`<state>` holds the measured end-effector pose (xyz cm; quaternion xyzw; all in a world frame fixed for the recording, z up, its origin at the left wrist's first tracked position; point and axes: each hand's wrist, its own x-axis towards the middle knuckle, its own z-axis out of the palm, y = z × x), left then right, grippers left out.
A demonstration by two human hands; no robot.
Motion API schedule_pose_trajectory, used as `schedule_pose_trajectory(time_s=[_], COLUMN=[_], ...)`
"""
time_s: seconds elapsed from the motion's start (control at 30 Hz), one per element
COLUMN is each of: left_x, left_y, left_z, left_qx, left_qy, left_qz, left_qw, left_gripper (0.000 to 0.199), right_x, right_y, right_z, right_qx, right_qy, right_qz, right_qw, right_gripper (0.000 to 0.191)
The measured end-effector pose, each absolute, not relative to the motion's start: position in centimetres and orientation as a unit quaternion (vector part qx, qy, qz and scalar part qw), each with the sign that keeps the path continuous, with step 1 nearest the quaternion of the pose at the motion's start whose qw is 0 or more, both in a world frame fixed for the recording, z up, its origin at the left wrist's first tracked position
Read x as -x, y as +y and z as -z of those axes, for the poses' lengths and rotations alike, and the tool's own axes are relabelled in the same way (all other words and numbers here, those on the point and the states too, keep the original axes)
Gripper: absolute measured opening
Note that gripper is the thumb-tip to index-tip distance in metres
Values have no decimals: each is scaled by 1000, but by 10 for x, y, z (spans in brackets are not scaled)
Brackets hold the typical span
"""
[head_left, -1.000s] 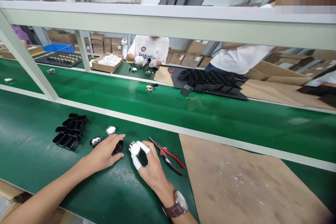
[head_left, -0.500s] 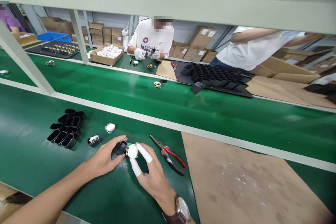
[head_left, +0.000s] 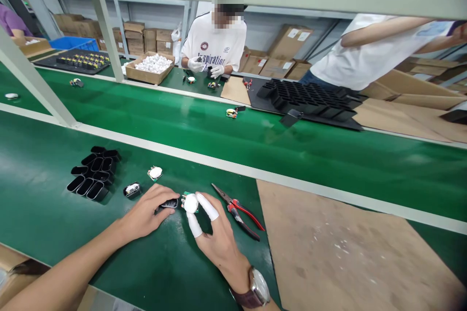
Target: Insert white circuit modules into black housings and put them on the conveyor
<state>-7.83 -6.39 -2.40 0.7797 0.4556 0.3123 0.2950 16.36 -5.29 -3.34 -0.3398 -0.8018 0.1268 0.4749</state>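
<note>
My left hand (head_left: 151,211) grips a small black plastic housing (head_left: 170,202) by its sides, low over the green bench. Just right of it, my right hand (head_left: 213,235) pinches a small circuit board with a round white top (head_left: 190,203) between thumb and index finger, both in white finger cots. A narrow gap separates board and housing. Beyond my left hand lie another white-topped board (head_left: 155,173) and a black housing with a white-topped board inside (head_left: 132,189). Red-handled long-nose pliers (head_left: 237,211) lie to the right of my right hand.
Several black housings (head_left: 85,186) stand clustered at left. A brown board (head_left: 350,248) covers the bench at right. Past a pale rail, a green conveyor (head_left: 175,119) carries a few boards. Opposite, a gloved co-worker (head_left: 219,46) sits near a box of white parts (head_left: 148,75).
The board in my right hand has moved slightly away from the black housing, opening a gap. My left hand has turned the housing, now more covered by its fingers. The camera view has shifted.
</note>
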Motion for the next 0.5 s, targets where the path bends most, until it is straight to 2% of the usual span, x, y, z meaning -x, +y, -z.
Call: schedule_pose_trajectory(time_s=[0.2, 0.4, 0.5], left_x=[73, 68, 70], left_y=[-68, -71, -72], left_z=[25, 39, 44], left_qx=[-780, -750, -751], left_qy=[443, 503, 498], left_qz=[-304, -310, -324], left_qw=[320, 299, 288], left_gripper=[32, 65, 69], right_x=[-162, -163, -161], right_y=[-54, -56, -58], right_z=[31, 27, 24], right_qx=[340, 316, 287], right_qy=[-797, -805, -821], right_qz=[-124, -133, -142], right_qw=[483, 485, 473], right_gripper=[62, 66, 68])
